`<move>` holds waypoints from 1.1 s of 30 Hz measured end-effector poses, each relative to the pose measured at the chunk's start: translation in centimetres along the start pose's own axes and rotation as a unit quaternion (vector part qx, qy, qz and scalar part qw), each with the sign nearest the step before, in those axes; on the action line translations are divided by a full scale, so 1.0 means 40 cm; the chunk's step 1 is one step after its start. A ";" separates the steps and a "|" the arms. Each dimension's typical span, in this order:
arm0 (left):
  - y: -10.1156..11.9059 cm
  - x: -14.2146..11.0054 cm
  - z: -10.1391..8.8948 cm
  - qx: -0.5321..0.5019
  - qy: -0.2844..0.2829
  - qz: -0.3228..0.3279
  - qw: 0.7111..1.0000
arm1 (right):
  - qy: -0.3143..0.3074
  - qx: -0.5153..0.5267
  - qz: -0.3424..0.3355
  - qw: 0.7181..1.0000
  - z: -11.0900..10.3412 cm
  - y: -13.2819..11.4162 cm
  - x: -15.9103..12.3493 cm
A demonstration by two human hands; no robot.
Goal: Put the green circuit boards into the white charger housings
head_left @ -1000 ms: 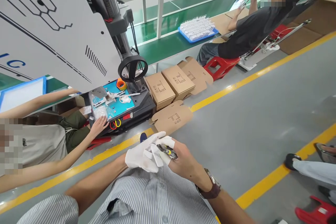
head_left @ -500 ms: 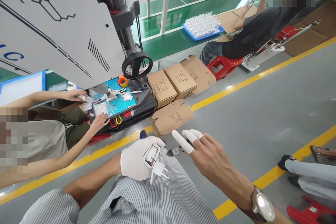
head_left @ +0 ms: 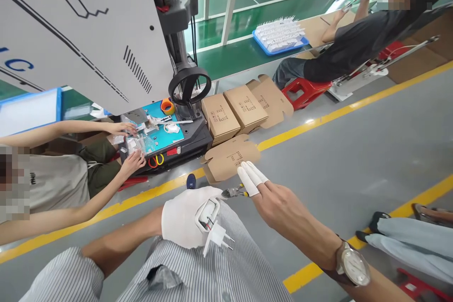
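My left hand, in a white glove, is closed around a white plastic housing whose open end faces up. Small wires, one of them red, show inside. A white plug piece with two pins hangs at the housing's lower edge, its pins pointing right. My right hand, with white finger cots, holds a pair of small cutting pliers with yellow-and-black handles. Their dark jaws point left, close to the gloved fingertips. Whether the jaws touch anything is hard to see. The right thumb is hidden.
At left, a co-worker's hands handle a small clear bag on a machine's blue work surface. Cardboard boxes stand beyond my hands. Another person sits on a red stool near a blue tray of white parts.
My right hand has straightened its fingers and brought the pliers slightly left and up, nearer my left hand. The co-worker's far hand has moved right, toward the bag. The view has shifted a little.
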State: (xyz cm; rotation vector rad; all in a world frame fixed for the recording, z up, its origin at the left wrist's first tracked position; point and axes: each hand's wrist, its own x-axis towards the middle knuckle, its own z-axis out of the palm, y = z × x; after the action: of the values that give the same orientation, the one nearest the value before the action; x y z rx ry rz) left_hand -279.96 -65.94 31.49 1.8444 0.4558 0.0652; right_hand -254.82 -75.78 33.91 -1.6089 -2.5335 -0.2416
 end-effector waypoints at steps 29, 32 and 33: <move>0.107 0.055 -0.033 0.034 -0.029 0.018 0.999 | 0.032 -0.005 -0.081 0.996 -0.059 -0.003 0.010; 0.118 0.060 -0.040 0.053 -0.044 0.024 0.997 | 0.006 -0.003 -0.086 0.996 -0.080 -0.005 0.017; 0.120 0.061 -0.042 0.056 -0.051 0.025 0.997 | -0.003 0.005 -0.084 0.996 -0.086 -0.007 0.019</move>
State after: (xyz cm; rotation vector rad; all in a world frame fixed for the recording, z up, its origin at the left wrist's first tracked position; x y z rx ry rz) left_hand -276.85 -64.78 36.04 1.9600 0.3471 -0.0214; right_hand -255.29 -75.92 37.39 -1.3950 -2.6734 -0.2397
